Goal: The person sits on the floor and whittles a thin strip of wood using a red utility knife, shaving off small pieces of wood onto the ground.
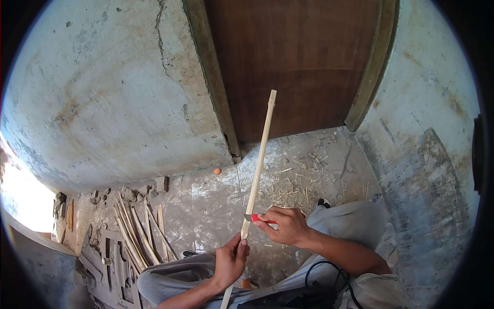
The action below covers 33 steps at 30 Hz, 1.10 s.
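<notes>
A long pale strip, apparently split bamboo (261, 154), slants up and away in front of me, with a knobby node near its far end. My left hand (230, 262) is closed round its lower part, thumb along the top; the near end passes below that hand toward the lower edge. In my right hand (286, 225) is a small red-handled knife (257, 219), gripped with the fingers wrapped round the handle. Its short blade lies against the strip just above my left hand.
Curly shavings (293, 188) litter the floor before a brown door (288, 67). More strips (136, 237) lean at left on a grey cut-out panel (116, 268), near rubble chunks (161, 184). A small orange ball (217, 171) lies by the wall. A dark cable (334, 268) crosses my lap.
</notes>
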{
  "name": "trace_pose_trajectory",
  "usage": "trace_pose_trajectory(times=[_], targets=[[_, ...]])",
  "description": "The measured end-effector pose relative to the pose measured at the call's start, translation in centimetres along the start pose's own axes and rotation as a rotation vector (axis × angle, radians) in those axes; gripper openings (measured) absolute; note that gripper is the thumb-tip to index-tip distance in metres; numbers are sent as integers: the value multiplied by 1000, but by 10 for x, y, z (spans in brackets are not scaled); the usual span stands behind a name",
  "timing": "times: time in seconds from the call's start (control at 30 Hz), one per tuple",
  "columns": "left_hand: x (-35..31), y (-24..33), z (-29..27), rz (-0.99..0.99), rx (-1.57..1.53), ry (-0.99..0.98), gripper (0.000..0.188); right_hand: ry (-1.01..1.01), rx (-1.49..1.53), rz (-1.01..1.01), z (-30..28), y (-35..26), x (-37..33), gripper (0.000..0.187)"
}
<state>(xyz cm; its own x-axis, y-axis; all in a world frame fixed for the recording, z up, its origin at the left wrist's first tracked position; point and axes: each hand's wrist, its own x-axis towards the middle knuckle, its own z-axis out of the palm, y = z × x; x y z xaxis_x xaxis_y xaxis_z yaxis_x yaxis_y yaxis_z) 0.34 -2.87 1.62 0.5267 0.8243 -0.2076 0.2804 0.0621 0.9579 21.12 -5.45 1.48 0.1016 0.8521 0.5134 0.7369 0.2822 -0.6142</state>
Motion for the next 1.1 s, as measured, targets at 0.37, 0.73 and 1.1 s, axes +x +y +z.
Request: trace_pose_trajectory(times=[0.37,0.73,1.1], targets=[[-3,2,4,-40,-67,-29,25,40,-36,-33,0,2,1,18],[-6,7,8,-59,-100,2,22,98,-13,-40,3,5,4,18],[-11,3,12,-46,-60,-10,23,96,-44,60,-5,21,14,18]])
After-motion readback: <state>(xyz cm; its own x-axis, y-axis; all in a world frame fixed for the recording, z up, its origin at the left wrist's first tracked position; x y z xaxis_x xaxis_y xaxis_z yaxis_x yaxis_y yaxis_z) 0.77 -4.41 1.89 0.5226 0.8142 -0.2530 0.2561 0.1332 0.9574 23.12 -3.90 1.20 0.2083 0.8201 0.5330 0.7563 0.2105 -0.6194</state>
